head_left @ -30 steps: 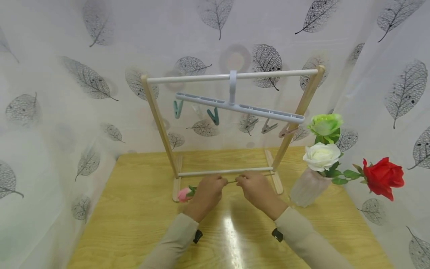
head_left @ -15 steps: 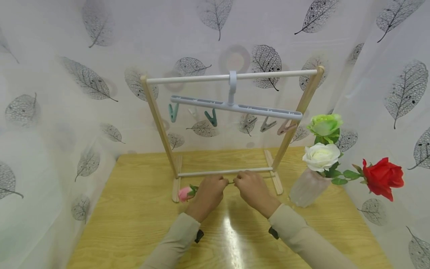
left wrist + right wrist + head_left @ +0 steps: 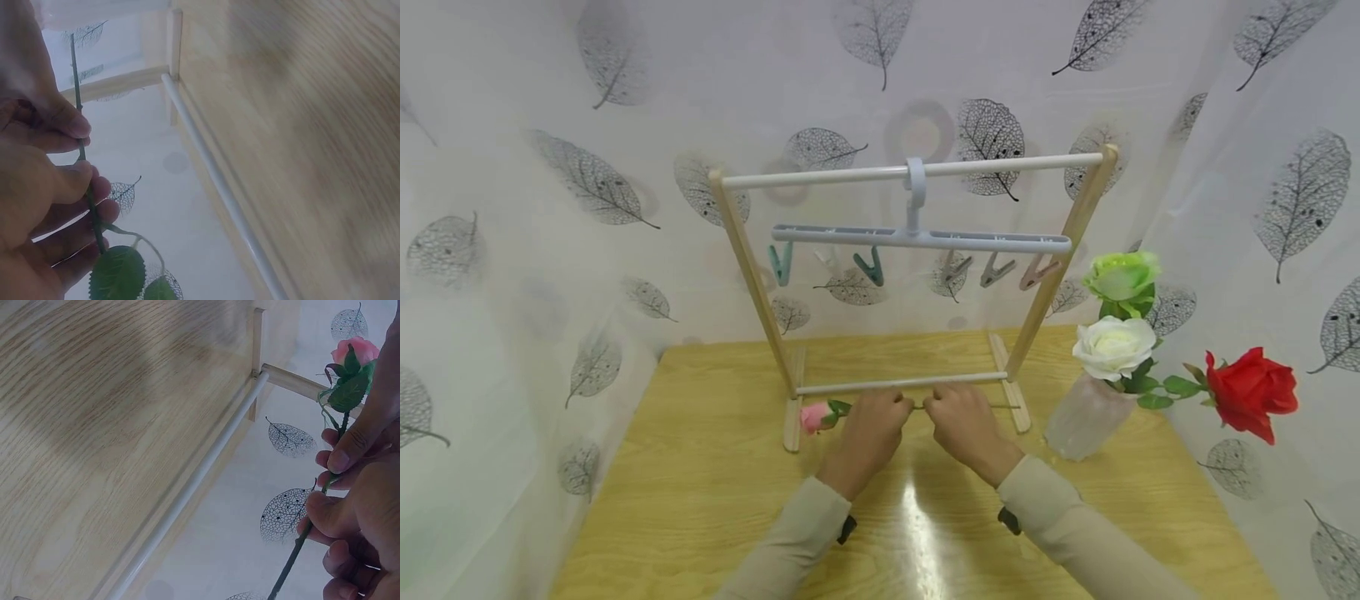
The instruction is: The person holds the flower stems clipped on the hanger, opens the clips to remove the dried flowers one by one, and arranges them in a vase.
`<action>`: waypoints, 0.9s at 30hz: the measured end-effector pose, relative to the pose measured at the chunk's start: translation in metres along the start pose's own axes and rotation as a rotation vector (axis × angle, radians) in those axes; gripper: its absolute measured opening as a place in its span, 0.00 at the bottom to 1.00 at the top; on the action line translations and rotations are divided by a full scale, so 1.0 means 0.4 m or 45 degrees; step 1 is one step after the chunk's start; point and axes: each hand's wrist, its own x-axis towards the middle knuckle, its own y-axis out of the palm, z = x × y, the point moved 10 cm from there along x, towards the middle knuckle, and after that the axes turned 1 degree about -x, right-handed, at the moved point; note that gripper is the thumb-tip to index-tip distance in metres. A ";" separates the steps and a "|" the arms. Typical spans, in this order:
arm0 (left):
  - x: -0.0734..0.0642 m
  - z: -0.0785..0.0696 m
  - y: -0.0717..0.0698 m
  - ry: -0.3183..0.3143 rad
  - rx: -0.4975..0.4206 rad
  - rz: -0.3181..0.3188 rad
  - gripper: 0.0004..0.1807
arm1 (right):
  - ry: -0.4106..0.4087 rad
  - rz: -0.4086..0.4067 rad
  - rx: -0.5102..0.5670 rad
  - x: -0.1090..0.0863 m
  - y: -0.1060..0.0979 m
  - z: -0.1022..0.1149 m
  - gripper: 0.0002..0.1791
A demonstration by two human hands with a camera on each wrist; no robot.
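A pink rose (image 3: pixel 816 417) with a long green stem is held crosswise above the table by both hands. My left hand (image 3: pixel 872 425) pinches the stem between thumb and fingers on the bloom side. My right hand (image 3: pixel 964 425) pinches it a little farther along, the thin end sticking out to the right. In the left wrist view, green leaves (image 3: pixel 117 275) hang below the fingers on the stem (image 3: pixel 94 215). The right wrist view shows the pink bloom (image 3: pixel 356 351) beyond the fingertips. The lower white bar (image 3: pixel 902 383) of the rack lies just behind both hands.
A wooden-sided rack (image 3: pixel 748 287) stands at the table's back. From its top bar hangs a pale blue hanger (image 3: pixel 850 235) with several clothespins, among them a teal one (image 3: pixel 870 268). At right, a pinkish vase (image 3: pixel 1086 421) holds a green, a white rose (image 3: pixel 1115 347) and a red rose (image 3: pixel 1251 393).
The bloom has risen slightly and the stem now lies more level. My right hand has shifted a bit left toward the left hand. The hanger has swung to nearly level.
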 end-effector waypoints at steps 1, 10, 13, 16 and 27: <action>-0.001 -0.004 -0.004 0.015 0.024 -0.015 0.10 | 0.009 -0.003 0.002 -0.001 0.000 -0.002 0.12; -0.005 -0.021 -0.035 0.060 0.169 -0.138 0.11 | 0.085 -0.022 0.045 -0.004 -0.012 -0.028 0.08; -0.011 -0.023 -0.046 0.065 0.135 -0.167 0.13 | 0.095 -0.038 0.065 -0.005 -0.019 -0.035 0.10; -0.019 -0.027 -0.062 0.077 0.069 -0.214 0.12 | 0.105 -0.065 0.088 -0.006 -0.026 -0.043 0.13; -0.072 -0.078 -0.121 0.192 -0.124 -0.423 0.12 | 0.144 -0.210 0.111 -0.004 -0.089 -0.081 0.08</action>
